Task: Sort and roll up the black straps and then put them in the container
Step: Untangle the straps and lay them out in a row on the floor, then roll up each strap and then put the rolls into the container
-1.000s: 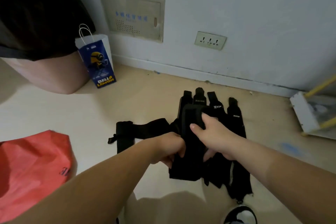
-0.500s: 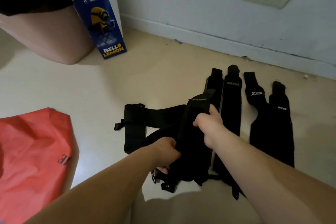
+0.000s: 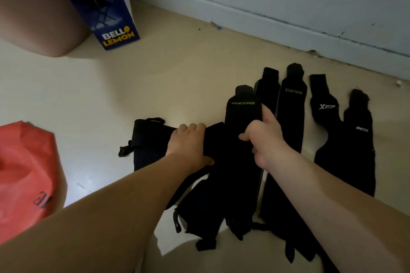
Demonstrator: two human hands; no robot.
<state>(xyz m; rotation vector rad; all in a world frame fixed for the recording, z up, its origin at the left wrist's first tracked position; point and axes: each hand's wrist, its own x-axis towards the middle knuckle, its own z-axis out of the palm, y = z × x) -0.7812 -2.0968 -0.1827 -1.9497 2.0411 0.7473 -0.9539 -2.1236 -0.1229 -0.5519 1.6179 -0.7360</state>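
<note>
Beige floor [image 3: 155, 86], centre: right hand [image 3: 264, 139] clamps XUEYING strap [image 3: 243, 113], likely aligning with sorted row [image 3: 292, 117]; left hand [image 3: 188, 146] curled on crosswise strap [image 3: 150, 133], steadying it.

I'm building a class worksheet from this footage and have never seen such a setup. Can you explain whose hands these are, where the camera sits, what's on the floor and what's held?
No machine here: a person works with bare hands, filmed by a camera worn on their head, looking down. On the pale floor lie several black straps, among them the Xtep strap. The right hand grips a Xueying strap near its top; the left hand grips a sideways strap. A red bag lies at left; a blue paper bag stands farther back.
</note>
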